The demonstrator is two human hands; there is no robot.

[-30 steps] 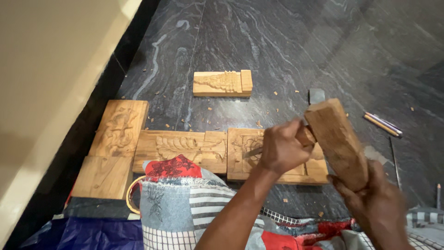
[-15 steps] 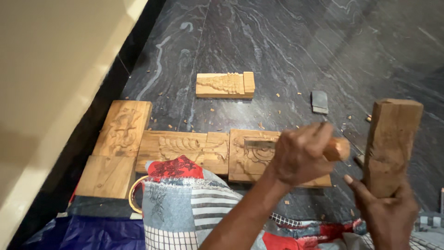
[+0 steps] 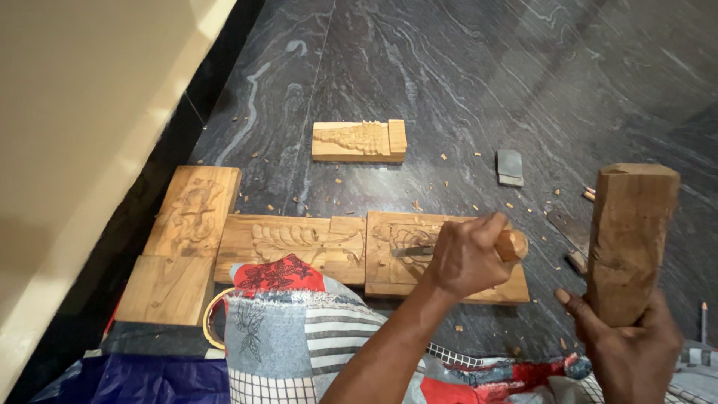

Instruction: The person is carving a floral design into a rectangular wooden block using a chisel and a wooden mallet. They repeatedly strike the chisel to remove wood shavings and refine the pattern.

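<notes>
My left hand [image 3: 467, 258] grips a chisel by its wooden handle [image 3: 514, 244]. The chisel's metal blade [image 3: 411, 252] lies low across a carved wooden panel [image 3: 385, 280] on the dark stone floor. My right hand [image 3: 636, 352] holds a thick wooden mallet block [image 3: 628, 239] upright. The mallet stands to the right of the chisel handle and apart from it. The carving under the blade is partly hidden by my left hand.
A second carved panel [image 3: 288, 239] adjoins the first; a long carved board [image 3: 191, 217] and plain block [image 3: 164, 290] lie left. A small carved piece [image 3: 357, 141] and grey stone [image 3: 510, 166] lie farther off. Patchwork cloth [image 3: 299, 329] covers my lap. A pale wall [image 3: 75, 150] runs along the left.
The mallet was against the chisel handle one second ago; it has since swung away to the right and now stands upright. My left hand keeps the chisel on the panel.
</notes>
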